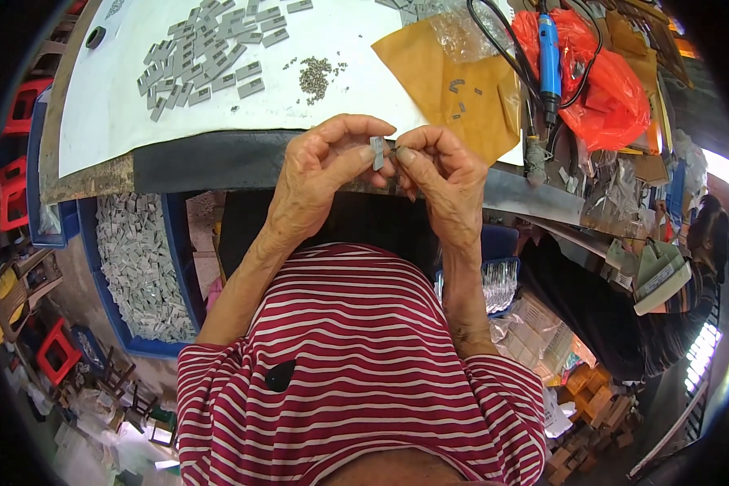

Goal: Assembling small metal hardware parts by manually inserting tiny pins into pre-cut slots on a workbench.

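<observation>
Near the table's front edge, my left hand [324,162] pinches a small grey rectangular metal piece [377,153] between thumb and fingers. My right hand [445,168] is right beside it, thumb and fingertips pressed together at the piece's right side. Whatever the right fingers hold is too small to make out. Beyond my hands, a heap of tiny metal screws [314,79] lies on the white sheet [219,121]. Farther left is a loose pile of similar grey pieces [211,53], each with a darker mark.
A blue electric screwdriver [549,61] with a black cord rests by a red plastic bag [616,97] at the right. A brown paper sheet [413,61] bears several small dark parts. Below the table's left, a blue crate [121,344] holds many grey pieces. Another person [664,324] is at the right.
</observation>
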A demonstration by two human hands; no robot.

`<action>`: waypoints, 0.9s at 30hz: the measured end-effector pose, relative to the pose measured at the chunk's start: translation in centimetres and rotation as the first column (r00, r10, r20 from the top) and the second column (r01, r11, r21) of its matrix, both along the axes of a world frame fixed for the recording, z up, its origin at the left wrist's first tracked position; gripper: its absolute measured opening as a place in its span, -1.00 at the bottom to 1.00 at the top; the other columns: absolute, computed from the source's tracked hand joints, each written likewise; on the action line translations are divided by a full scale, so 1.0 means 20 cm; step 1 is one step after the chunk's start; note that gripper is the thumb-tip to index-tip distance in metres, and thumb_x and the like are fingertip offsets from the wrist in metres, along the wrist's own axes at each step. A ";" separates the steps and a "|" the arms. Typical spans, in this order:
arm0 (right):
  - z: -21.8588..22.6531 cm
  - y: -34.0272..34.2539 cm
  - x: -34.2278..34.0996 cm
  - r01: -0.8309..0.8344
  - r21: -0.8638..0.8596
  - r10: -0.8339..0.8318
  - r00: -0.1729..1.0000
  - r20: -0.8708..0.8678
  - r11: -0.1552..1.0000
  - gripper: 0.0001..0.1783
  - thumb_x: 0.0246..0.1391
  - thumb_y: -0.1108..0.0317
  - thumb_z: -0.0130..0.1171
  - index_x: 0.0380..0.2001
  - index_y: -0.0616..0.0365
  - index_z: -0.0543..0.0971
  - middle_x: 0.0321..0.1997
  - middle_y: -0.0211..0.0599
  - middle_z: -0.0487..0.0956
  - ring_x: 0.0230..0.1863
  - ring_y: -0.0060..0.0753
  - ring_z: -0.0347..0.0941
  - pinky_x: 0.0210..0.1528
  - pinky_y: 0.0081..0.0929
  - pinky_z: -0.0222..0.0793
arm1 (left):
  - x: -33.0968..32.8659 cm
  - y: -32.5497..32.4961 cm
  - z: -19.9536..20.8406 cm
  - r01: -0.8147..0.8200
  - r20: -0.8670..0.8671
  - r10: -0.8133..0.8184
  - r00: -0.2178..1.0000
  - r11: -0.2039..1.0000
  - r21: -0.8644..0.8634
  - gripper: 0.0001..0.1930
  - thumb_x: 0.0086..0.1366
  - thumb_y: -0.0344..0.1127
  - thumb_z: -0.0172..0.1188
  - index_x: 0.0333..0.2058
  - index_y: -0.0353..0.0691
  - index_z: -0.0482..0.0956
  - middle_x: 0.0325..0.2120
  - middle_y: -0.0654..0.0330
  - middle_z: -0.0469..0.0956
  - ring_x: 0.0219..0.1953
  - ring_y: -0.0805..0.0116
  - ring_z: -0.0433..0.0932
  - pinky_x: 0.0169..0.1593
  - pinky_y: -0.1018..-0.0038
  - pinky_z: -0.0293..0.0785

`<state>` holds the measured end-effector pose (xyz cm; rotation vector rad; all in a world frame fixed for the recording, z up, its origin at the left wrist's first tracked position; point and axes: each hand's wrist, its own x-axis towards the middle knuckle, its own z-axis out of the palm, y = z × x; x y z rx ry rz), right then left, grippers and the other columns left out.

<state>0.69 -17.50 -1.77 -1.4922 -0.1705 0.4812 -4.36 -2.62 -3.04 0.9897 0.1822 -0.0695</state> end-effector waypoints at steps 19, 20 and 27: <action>-0.03 -0.01 -0.02 0.004 -0.024 -0.005 0.999 -0.032 1.000 -0.90 -0.02 0.48 0.10 -0.45 0.30 0.44 -0.67 -0.48 0.40 -0.67 -0.77 0.28 -0.65 -0.83 0.17 | -0.01 -0.03 0.02 -0.034 -0.035 0.048 0.998 0.941 0.338 -0.80 0.07 -0.53 0.08 -0.27 -0.37 0.51 -0.48 0.28 0.50 -0.45 0.67 0.42 -0.36 0.77 0.35; -0.03 -0.01 -0.02 0.000 -0.039 -0.002 0.999 -0.033 0.999 -0.90 -0.02 0.48 0.10 -0.45 0.30 0.44 -0.67 -0.49 0.40 -0.67 -0.77 0.28 -0.65 -0.83 0.16 | -0.01 -0.03 0.03 -0.054 -0.008 0.063 0.998 0.917 0.395 -0.82 0.07 -0.53 0.07 -0.30 -0.39 0.51 -0.51 0.26 0.51 -0.47 0.66 0.44 -0.39 0.76 0.38; -0.06 -0.02 -0.01 -0.018 -0.092 0.014 0.999 -0.053 0.996 -0.91 -0.05 0.50 0.12 -0.48 0.29 0.44 -0.68 -0.51 0.40 -0.68 -0.78 0.28 -0.66 -0.83 0.15 | -0.02 -0.02 0.01 0.017 -0.044 0.009 0.999 0.830 0.558 -0.82 0.08 -0.54 0.10 -0.29 -0.34 0.51 -0.50 0.33 0.49 -0.47 0.70 0.39 -0.39 0.78 0.32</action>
